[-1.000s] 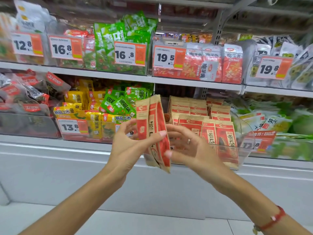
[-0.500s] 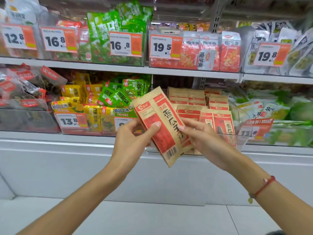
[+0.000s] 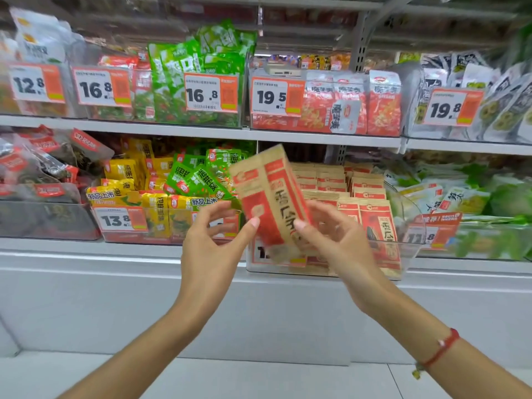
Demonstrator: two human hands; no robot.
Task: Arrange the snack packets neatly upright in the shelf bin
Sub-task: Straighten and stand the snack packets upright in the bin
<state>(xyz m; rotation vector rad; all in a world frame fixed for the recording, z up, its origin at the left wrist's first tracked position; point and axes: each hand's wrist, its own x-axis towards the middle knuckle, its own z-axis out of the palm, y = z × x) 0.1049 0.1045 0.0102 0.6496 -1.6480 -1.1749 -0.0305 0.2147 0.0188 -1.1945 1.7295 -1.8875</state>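
Note:
A small stack of brown-and-red snack packets (image 3: 270, 194) is held nearly upright in front of the lower shelf, top tilted left. My left hand (image 3: 213, 249) pinches its lower left edge with thumb and fingers. My right hand (image 3: 334, 243) grips its lower right side from behind, thumb on the front. Just behind stands the clear shelf bin (image 3: 408, 249), with several matching packets (image 3: 377, 226) standing upright in rows. The bin's left front is hidden by the held packets.
To the left sits a bin of yellow and green packets (image 3: 161, 203) tagged 13.8. Green-and-white packets (image 3: 460, 197) lie to the right. The upper shelf (image 3: 201, 132) carries more bins with price tags. Below the shelf runs a white base panel (image 3: 115, 298).
The stack turned from edge-on to face-on, then rose and tilted closer to upright. Both hands moved up and forward with it toward the bin.

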